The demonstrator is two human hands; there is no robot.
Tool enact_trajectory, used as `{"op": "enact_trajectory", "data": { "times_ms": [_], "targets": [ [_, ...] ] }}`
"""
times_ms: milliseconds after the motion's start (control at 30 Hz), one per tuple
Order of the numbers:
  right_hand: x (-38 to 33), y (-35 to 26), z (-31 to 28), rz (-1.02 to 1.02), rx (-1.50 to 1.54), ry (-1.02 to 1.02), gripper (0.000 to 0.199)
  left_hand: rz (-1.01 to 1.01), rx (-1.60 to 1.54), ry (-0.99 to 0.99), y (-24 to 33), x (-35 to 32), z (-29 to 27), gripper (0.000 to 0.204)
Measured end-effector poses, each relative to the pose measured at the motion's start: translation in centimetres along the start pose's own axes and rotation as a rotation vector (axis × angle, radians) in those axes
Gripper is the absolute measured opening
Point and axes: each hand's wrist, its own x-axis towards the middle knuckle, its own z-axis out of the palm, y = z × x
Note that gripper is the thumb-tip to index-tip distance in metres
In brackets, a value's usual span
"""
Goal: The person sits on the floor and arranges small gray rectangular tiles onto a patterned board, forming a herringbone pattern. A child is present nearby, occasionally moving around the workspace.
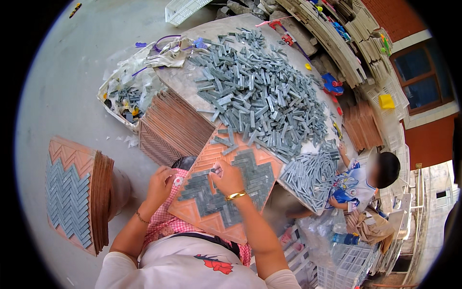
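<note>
An orange mould tray (231,231) with herringbone grooves lies tilted across my lap against the table edge. Grey-green tile strips (250,176) fill much of its middle; orange grooves show along its edges and in a slot beside my right hand. My right hand (228,178), a gold bangle at its wrist, is over the tray, fingers pinched on what looks like a small grey tile strip. Left of the tray, my left hand (162,185) is raised with its fingers curled together; what they hold, if anything, is too small to make out. A few loose strips (230,140) rest on the tray's far corner.
A large heap of tile strips (269,91) covers the table (180,79), with a smaller pile (310,176) at right. Stacked trays (173,125) stand left of mine; another stack (101,202) bears a filled tray. A child (356,180) sits at right near crates (344,265).
</note>
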Motion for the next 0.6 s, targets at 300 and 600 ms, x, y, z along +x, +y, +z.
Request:
{"op": "enact_trajectory", "data": {
  "times_ms": [300,600],
  "targets": [
    [-2.1,0.9,2.3,0.057,-0.138,0.058,0.025,0.072,-0.058,-0.03,1.0,0.7,0.9,0.012],
    [-3.6,1.3,2.7,-0.005,-0.085,0.12,0.025,0.269,-0.014,-0.067,2.7,6.3,3.8,0.014]
  ]
}}
